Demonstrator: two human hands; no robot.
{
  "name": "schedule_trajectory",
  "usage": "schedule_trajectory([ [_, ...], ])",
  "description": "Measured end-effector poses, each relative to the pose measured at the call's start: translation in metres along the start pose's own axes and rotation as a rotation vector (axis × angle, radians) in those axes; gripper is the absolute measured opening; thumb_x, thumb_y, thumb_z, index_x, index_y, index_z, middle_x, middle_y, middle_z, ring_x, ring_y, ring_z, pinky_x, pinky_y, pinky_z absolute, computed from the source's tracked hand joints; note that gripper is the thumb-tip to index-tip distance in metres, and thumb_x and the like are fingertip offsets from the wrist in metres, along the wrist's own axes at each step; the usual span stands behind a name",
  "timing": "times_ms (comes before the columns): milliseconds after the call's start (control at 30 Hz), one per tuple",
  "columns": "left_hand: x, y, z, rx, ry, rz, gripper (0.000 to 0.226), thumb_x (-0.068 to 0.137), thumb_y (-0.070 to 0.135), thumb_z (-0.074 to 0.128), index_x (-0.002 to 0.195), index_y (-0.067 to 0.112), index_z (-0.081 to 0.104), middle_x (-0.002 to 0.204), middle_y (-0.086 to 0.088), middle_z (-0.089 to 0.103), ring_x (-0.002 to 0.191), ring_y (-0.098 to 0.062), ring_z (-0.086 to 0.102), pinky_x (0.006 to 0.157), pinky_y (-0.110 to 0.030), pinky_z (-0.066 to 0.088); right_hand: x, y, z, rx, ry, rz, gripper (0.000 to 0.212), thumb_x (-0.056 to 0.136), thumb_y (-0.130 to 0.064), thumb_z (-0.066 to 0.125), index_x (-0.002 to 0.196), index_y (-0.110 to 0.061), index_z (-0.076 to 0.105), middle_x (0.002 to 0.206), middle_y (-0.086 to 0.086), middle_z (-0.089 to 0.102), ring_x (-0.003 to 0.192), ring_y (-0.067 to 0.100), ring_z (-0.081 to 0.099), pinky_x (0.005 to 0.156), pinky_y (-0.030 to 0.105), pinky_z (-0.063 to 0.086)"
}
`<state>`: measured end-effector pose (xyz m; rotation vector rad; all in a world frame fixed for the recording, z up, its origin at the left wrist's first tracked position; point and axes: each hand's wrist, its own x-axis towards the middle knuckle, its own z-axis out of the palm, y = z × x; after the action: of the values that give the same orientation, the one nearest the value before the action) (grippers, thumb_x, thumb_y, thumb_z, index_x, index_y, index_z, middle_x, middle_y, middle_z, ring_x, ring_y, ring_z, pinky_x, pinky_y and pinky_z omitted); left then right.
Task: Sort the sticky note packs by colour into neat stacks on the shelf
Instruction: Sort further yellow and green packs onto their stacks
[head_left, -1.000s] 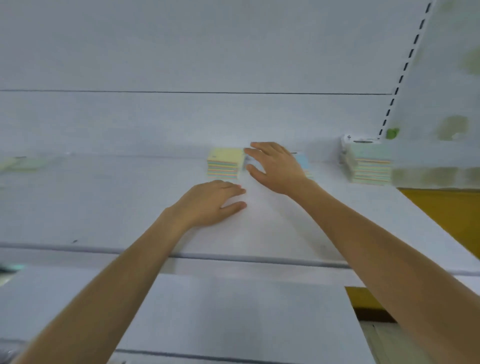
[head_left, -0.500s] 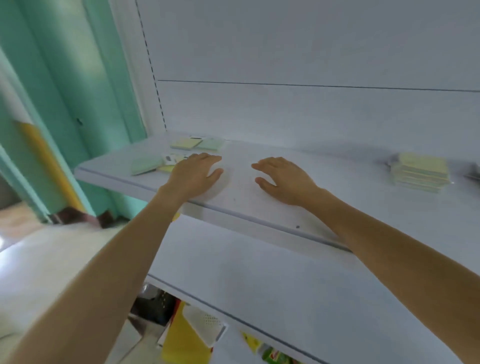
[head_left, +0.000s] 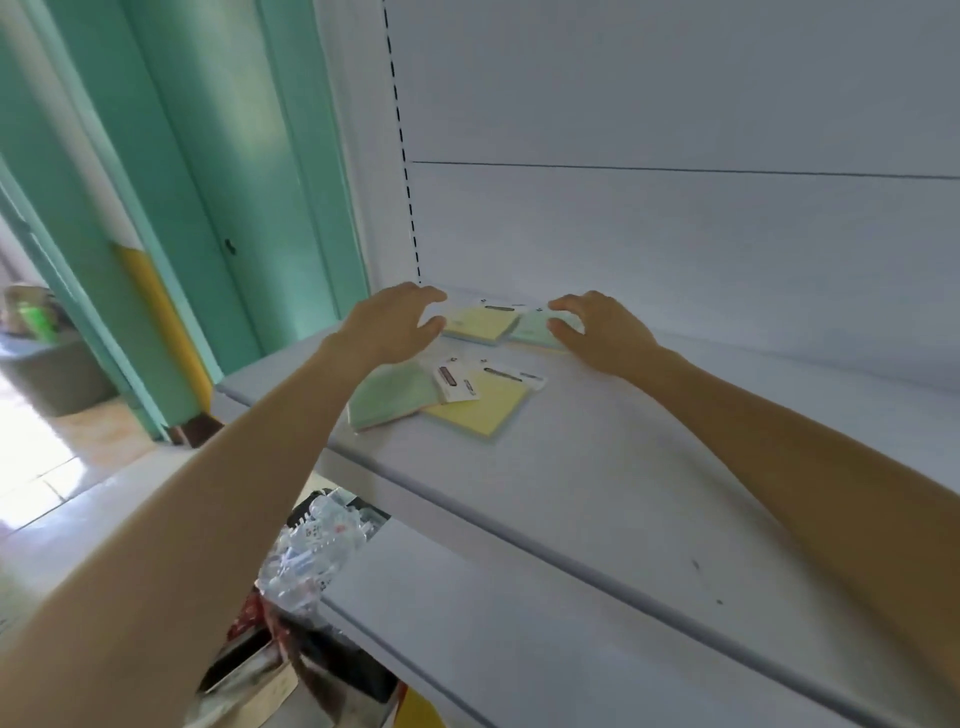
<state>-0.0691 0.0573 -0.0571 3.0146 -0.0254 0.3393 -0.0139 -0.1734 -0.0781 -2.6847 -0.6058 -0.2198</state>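
Several sticky note packs lie at the left end of the white shelf (head_left: 597, 467). At the back are a yellow pack (head_left: 480, 323) and a green pack (head_left: 535, 328), side by side. Nearer the front edge lie another green pack (head_left: 395, 395) and a yellow pack (head_left: 480, 408), with white label cards on them. My left hand (head_left: 392, 325) hovers open just left of the back yellow pack, fingers curled. My right hand (head_left: 602, 330) is open, its fingertips on or just over the back green pack, partly hiding it.
A lower white shelf (head_left: 519, 623) juts out below. Under the shelf's left end are clear plastic packs (head_left: 311, 545) and dark goods. A teal door and frame (head_left: 234, 182) stand to the left, with a tiled floor (head_left: 47, 467) beyond.
The view swung left along the shelf, away from the stacks on the right. Both hands moved to the loose packs at the left end and lifted off the shelf surface.
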Motion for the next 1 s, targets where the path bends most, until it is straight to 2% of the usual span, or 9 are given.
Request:
schedule_trajectory([
  [167,0.053,-0.014,0.015,-0.082,-0.112,0.049,0.051,0.093,0.042,0.044,0.139,0.019,0.038,0.138,-0.012,0.049,0.125,-0.028,0.048,0.104,-0.039,0.040,0.026,-0.007,0.016,-0.083,-0.085,0.388,0.069,0.084,-0.065,0.039,0.135,-0.019,0.039,0.134,0.016,0.045,0.128,0.035,0.037,0.101,0.040,0.035],
  [267,0.081,-0.012,0.025,-0.091,-0.213,0.024,0.067,0.083,0.063,0.045,0.138,0.027,0.035,0.138,-0.007,0.051,0.126,-0.028,0.048,0.100,-0.038,0.038,0.032,-0.016,0.024,-0.079,-0.074,0.463,0.066,0.083,-0.060,0.047,0.132,-0.017,0.039,0.132,0.014,0.047,0.127,0.034,0.035,0.098,0.037,0.035],
  [333,0.094,-0.008,0.032,-0.107,-0.253,0.056,0.075,0.077,0.067,0.052,0.138,0.028,0.035,0.137,-0.007,0.052,0.125,-0.027,0.048,0.099,-0.037,0.038,0.036,-0.020,0.026,-0.001,-0.043,0.486,0.062,0.082,-0.054,0.053,0.130,-0.017,0.040,0.129,0.013,0.051,0.126,0.033,0.038,0.097,0.037,0.036],
  [533,0.114,-0.018,0.043,-0.354,-0.224,0.127,0.081,0.067,0.050,0.075,0.134,0.020,0.042,0.134,-0.012,0.051,0.123,-0.027,0.049,0.099,-0.035,0.039,0.033,-0.035,0.027,0.143,0.122,0.549,0.070,0.075,-0.040,0.070,0.132,-0.015,0.039,0.132,0.012,0.047,0.120,0.031,0.048,0.096,0.037,0.040],
  [633,0.113,-0.021,0.049,-0.571,-0.182,0.133,0.081,0.068,0.036,0.079,0.136,0.018,0.039,0.138,-0.015,0.039,0.124,-0.027,0.046,0.101,-0.031,0.036,0.029,-0.045,0.026,0.163,0.182,0.576,0.069,0.075,-0.031,0.072,0.133,-0.015,0.039,0.132,0.014,0.038,0.114,0.031,0.051,0.091,0.033,0.042],
  [733,0.111,-0.022,0.051,-0.789,-0.238,0.085,0.076,0.074,0.021,0.076,0.139,0.021,0.035,0.142,-0.014,0.028,0.130,-0.024,0.037,0.106,-0.028,0.031,0.024,-0.050,0.027,0.236,0.252,0.616,0.065,0.078,-0.018,0.070,0.135,-0.014,0.039,0.136,0.016,0.032,0.115,0.030,0.050,0.083,0.024,0.037],
  [867,0.109,-0.021,0.050,-0.960,-0.259,0.128,0.061,0.082,0.005,0.061,0.137,0.016,0.038,0.142,-0.009,0.039,0.129,-0.023,0.041,0.099,-0.028,0.037,0.015,-0.046,0.027,0.339,0.295,0.695,0.056,0.079,-0.005,0.063,0.132,-0.015,0.046,0.136,0.012,0.043,0.110,0.023,0.049,0.071,0.018,0.037],
  [933,0.107,-0.018,0.048,-1.009,-0.227,0.131,0.055,0.084,0.002,0.050,0.137,0.014,0.039,0.140,-0.012,0.042,0.125,-0.025,0.045,0.090,-0.026,0.038,0.010,-0.044,0.025,0.407,0.305,0.731,0.053,0.080,-0.001,0.061,0.130,-0.013,0.048,0.135,0.014,0.047,0.103,0.021,0.047,0.076,0.021,0.036],
  [1000,0.104,-0.014,0.046,-1.031,-0.195,0.166,0.054,0.084,0.001,0.045,0.136,0.015,0.041,0.136,-0.014,0.046,0.117,-0.028,0.051,0.081,-0.024,0.038,0.004,-0.043,0.023,0.390,0.320,0.755,0.052,0.080,-0.002,0.060,0.130,-0.012,0.048,0.136,0.014,0.046,0.111,0.026,0.050,0.082,0.026,0.039],
])
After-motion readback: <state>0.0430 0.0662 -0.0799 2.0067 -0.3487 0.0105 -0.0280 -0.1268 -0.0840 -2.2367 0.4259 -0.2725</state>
